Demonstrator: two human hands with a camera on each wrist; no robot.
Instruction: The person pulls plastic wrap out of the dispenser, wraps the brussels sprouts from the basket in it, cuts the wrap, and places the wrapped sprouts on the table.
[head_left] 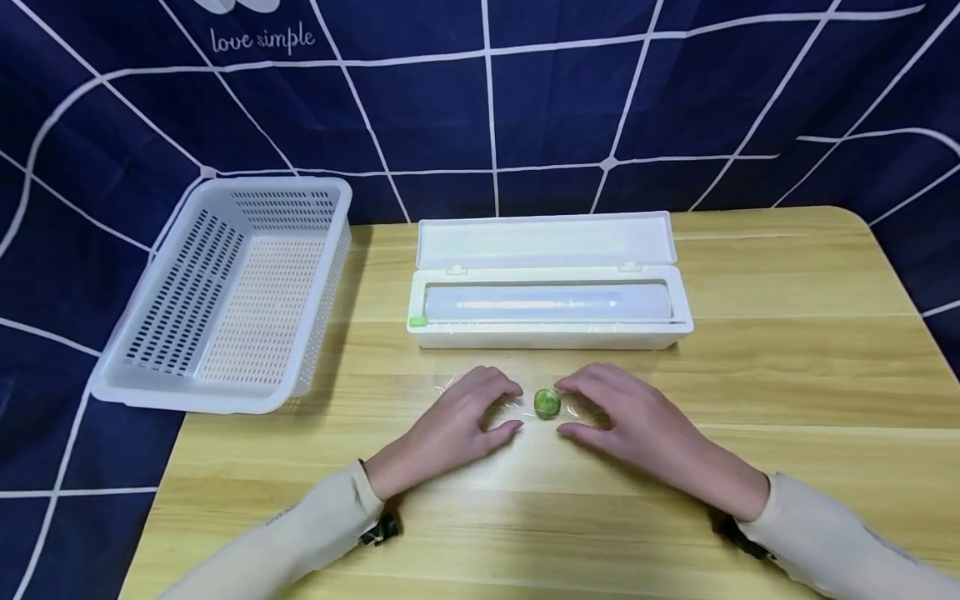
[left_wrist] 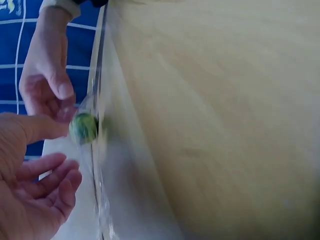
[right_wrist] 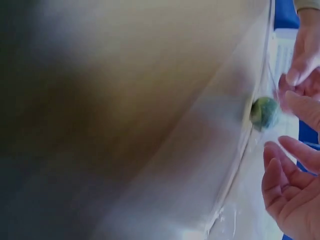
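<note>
A small Brussels sprout (head_left: 547, 404) sits near the middle of the table, with clear cling film (head_left: 573, 412) around it and spreading to both sides. Just left of it is my left hand (head_left: 465, 419), thumb and fingers apart and loosely curved. My right hand (head_left: 637, 421) mirrors it on the other side, its thumb and forefinger also spread. Both wrist views show the sprout (left_wrist: 83, 128) (right_wrist: 264, 113) between the two hands. Neither hand grips it. Whether any fingertips touch the film is hard to tell.
Behind the hands stands an open white cling film box (head_left: 551, 340) with a roll (head_left: 547, 302) inside and a green slider (head_left: 417, 322) at its left end. A white perforated basket (head_left: 311, 325) is at the left. Dark blue gridded cloth (head_left: 555, 100) hangs beyond the wooden table (head_left: 795, 333).
</note>
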